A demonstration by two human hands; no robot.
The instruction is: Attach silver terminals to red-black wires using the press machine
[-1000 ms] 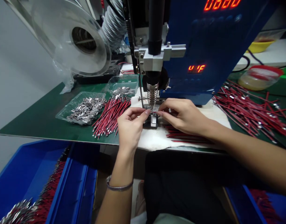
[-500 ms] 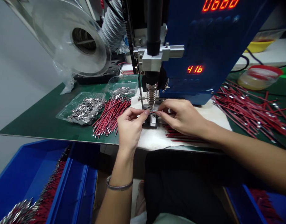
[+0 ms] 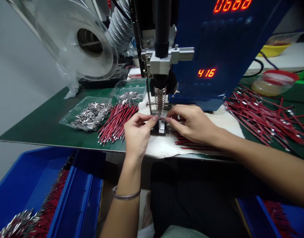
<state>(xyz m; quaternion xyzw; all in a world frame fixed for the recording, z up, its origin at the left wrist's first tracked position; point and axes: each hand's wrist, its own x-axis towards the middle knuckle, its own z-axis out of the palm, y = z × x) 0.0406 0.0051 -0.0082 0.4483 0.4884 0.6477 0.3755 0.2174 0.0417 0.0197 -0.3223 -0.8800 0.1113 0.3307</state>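
My left hand [image 3: 136, 131] and my right hand [image 3: 191, 122] meet at a small black and silver fixture [image 3: 160, 126] under the coiled tip of the blue machine's vertical tool [image 3: 160, 96]. Both hands pinch, fingertips pressed together at the fixture. My right hand pinches a red wire end there. What my left fingertips hold is too small to make out. A loose bundle of short red wires [image 3: 117, 120] lies just left of my left hand, and more red wires [image 3: 191, 141] lie under my right wrist on a white cloth [image 3: 164, 148].
A clear tray of silver terminals [image 3: 90, 114] sits left of the wires on the green mat [image 3: 43, 122]. A big pile of finished red wires [image 3: 263, 115] spreads at right. A clear reel [image 3: 75, 36] hangs at upper left. Blue bins [image 3: 30, 185] stand below the table edge.
The lower red readout on the machine went from an unclear figure to 416. Both hands have stayed pinched at the fixture, hardly moving.
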